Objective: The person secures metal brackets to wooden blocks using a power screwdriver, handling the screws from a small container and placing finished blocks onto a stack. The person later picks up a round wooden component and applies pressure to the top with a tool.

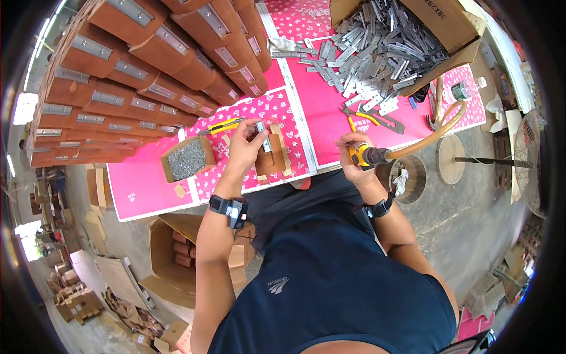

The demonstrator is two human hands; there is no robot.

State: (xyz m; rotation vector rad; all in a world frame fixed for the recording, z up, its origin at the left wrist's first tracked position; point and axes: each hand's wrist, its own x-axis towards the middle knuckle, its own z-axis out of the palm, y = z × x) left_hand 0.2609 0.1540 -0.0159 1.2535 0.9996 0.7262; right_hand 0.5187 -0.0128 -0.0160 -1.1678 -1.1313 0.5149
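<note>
My left hand [244, 146] pinches a small metal plate [265, 137] between thumb and fingers. That plate is over a reddish-brown curved piece [271, 160], which lies between light strips [286, 154] near the table's front edge. In my right hand [356, 167] is a yellow and black power screwdriver [367, 156], its amber hose [433, 141] curving away to the right. The fingers are wrapped round its body, and the tool is held apart from the brown piece. Left of my left hand stands an open carton of small screws [187, 160].
Tall stacks of brown pieces with metal plates [127, 74] rise at the left. A carton [439, 26] spills loose metal plates [377, 59] at the back right. Yellow-handled pliers [361, 123], a clear bottle [464, 88] and a yellow-handled tool [223, 127] lie about. Below stands a bin [414, 187].
</note>
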